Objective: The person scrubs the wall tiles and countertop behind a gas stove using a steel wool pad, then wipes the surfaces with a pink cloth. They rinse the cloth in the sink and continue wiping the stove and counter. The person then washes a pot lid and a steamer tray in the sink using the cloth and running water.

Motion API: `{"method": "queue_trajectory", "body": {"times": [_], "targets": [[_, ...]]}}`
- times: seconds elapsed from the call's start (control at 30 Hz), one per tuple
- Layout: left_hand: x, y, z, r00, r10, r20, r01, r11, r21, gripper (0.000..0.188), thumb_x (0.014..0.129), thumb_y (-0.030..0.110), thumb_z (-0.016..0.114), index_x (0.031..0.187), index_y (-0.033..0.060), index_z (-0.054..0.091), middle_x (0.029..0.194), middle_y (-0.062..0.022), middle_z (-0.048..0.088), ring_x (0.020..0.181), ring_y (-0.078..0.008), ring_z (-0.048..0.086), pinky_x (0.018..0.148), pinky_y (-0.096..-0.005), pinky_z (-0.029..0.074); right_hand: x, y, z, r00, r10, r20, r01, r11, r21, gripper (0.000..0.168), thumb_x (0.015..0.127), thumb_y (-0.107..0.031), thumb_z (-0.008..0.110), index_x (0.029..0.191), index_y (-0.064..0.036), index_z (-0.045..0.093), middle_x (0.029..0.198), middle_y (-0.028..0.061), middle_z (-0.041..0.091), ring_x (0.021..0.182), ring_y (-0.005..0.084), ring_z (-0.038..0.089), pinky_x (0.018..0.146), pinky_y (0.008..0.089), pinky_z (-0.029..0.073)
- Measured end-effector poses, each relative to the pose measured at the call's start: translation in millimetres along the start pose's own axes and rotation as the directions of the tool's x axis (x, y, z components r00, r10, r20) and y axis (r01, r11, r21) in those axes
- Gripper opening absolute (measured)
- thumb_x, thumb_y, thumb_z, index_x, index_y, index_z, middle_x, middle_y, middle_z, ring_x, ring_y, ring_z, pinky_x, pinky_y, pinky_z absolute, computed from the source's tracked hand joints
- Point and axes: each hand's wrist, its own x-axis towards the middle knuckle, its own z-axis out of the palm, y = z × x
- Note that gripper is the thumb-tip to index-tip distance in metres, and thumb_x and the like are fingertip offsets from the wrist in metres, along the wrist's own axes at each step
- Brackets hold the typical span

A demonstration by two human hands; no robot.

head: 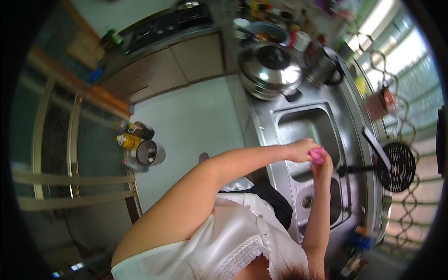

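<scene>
My left hand [301, 149] and my right hand [325, 168] meet above a stainless steel double-bowl sink [282, 176]. Between them is a small bunched pink cloth [317, 156], gripped from both sides. The left arm reaches across from the left of the view, while the right arm comes up from below. Beneath the hands lies the larger bowl [301, 122], whose bottom looks wet and shiny. The smaller bowl, nearer my body, shows a round drain [307, 202]; my right forearm hides part of it.
A lidded steel steamer pot [269, 75] stands beside the sink, near a steel kettle [322, 66] and a pan with food [267, 35]. A black slotted disc [395, 168] is by the window lattice. A bin [147, 152] and oil bottles [129, 141] stand on the floor.
</scene>
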Motion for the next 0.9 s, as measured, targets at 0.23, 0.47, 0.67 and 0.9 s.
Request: {"method": "queue_trajectory", "body": {"times": [0.23,0.47,0.67,0.9], "targets": [[-107.3,4.6,-192.1,0.89,-0.393,-0.233,0.114,0.685,-0.719,0.028,0.096,0.017,0.055,0.12,0.0039,0.06,0.106,-0.0047,0.064,0.096,-0.0114,0.061,0.081,-0.0279,0.051,-38.7,-30.5,208.4,0.854,-0.322,0.409,0.35,0.937,0.006,0.043,0.085,-0.003,0.053,0.128,-0.001,0.049,0.114,0.0092,0.058,0.103,0.0174,0.058,0.089,0.0273,0.047],[-287.1,0.5,-398.7,0.73,-0.491,-0.474,-0.145,0.567,-0.811,0.041,0.095,0.025,0.058,0.131,0.0083,0.05,0.121,-0.0076,0.06,0.106,-0.019,0.061,0.08,-0.0374,0.056,-55.9,18.7,510.0,0.476,-0.434,0.765,0.688,0.725,-0.017,0.054,0.079,0.01,0.051,0.131,-0.005,0.047,0.13,0.0103,0.047,0.12,0.021,0.049,0.095,0.0303,0.045],[-415.7,-22.7,-519.6,0.254,-0.498,-0.829,-0.305,0.772,-0.558,0.031,0.089,0.01,0.062,0.119,0.0067,0.053,0.11,-0.0094,0.061,0.101,-0.0197,0.063,0.08,-0.0361,0.055,-120.4,64.6,702.8,0.081,-0.458,0.885,0.875,0.458,0.157,0.041,0.079,-0.003,0.071,0.118,-0.005,0.057,0.128,0.0141,0.048,0.117,0.0261,0.051,0.088,0.0331,0.05],[-472.4,-55.7,-634.4,0.143,-0.483,-0.864,-0.316,0.805,-0.502,0.023,0.082,0.005,0.071,0.088,0.0099,0.049,0.082,-0.0063,0.063,0.075,-0.0153,0.064,0.055,-0.0266,0.05,-56.8,118.0,866.2,0.277,-0.037,0.96,0.302,0.952,-0.05,0.021,0.092,-0.013,0.064,0.11,-0.003,0.062,0.101,0.0059,0.065,0.083,0.0142,0.061,0.076,0.0268,0.052]]}}
